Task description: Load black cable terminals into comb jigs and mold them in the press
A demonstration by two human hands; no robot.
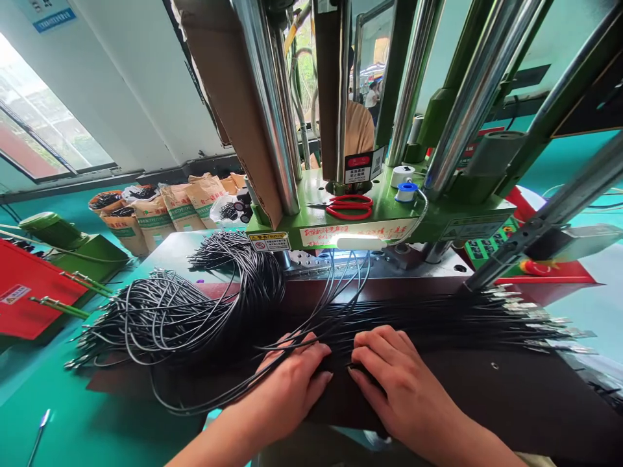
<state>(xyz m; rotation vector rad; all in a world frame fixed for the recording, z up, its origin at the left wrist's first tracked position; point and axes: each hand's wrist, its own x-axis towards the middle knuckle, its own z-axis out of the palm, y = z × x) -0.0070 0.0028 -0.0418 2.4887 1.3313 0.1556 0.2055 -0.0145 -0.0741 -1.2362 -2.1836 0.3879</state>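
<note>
Thin black cables (438,318) lie in a long flat bundle across the dark board, their metal ends at the right. My left hand (294,373) has its fingers curled over the near edge of this bundle, and a few loose cables pass over its back. Beside it, my right hand (392,376) also bends its fingers around the near cables, with the thumb tucked low. Fingertips of both hands are partly hidden. Several grey-looking cable strands (348,275) run from the lit machine mold (318,263) down toward the left hand.
A large looped cable pile (170,314) lies at the left. Behind stands a green press (438,224) with steel columns, red-handled scissors (349,206) and a blue-and-white tape spool (407,191) on it. Filled paper sacks (180,207) stand at the back left.
</note>
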